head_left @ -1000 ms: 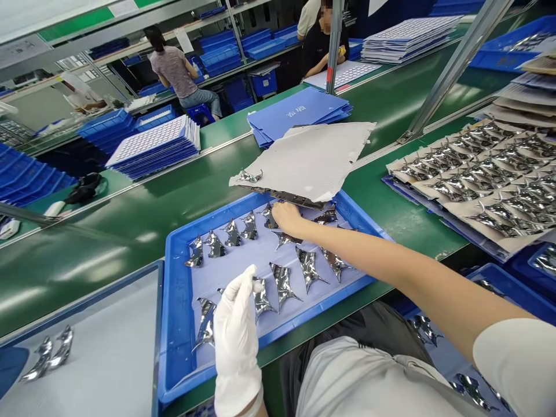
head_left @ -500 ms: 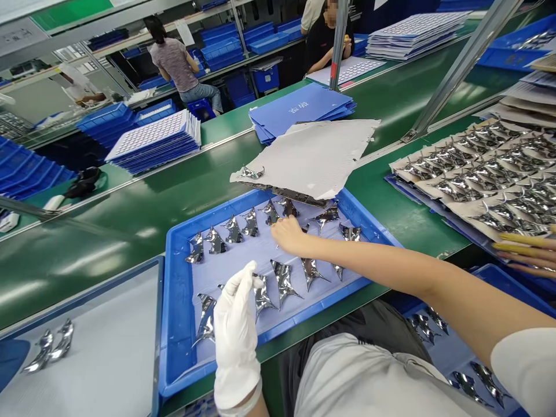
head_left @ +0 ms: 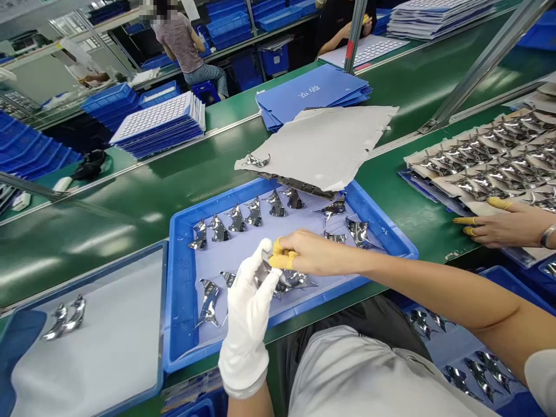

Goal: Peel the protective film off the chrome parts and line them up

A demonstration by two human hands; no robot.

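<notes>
Since right hand [head_left: 306, 252] quit the tray's [head_left: 179, 295] 12 o'clock, it's met left hand [head_left: 248, 304]. Both pinch one part [head_left: 262, 271]; likely two-handed work now.

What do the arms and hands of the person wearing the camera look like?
The left hand wears a white glove that ends in a cuff just past the wrist. The right hand has no full glove, just little yellow covers on some fingertips. The right forearm is bare, with a short, whitish sleeve higher up. The left sleeve isn't in view.
</notes>
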